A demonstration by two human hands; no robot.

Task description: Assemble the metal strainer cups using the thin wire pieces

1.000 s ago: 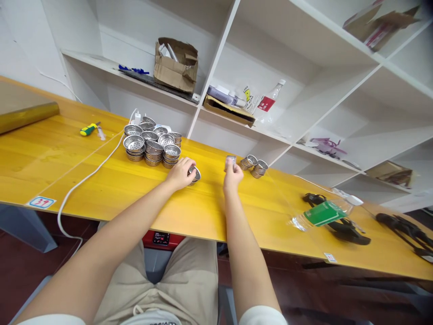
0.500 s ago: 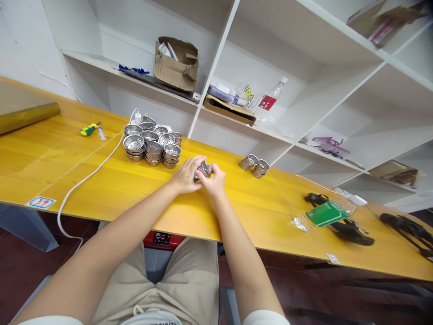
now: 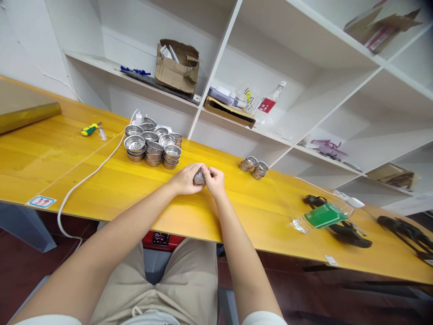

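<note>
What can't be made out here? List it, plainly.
Head view:
Perforated steel cup: mostly hidden by the left hand and right hand.
Lower stacked steel cups: hidden by the cups above.
Green bottle label: print too small.
Red device: cut off by the tabletop.

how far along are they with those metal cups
Early on, it seems. Done: a small group of steel cups sits apart to the right. In hand: the left hand and right hand together hold one small steel cup. Left: the much larger heap of perforated steel cups to the left, which looks like most of the batch.
</note>
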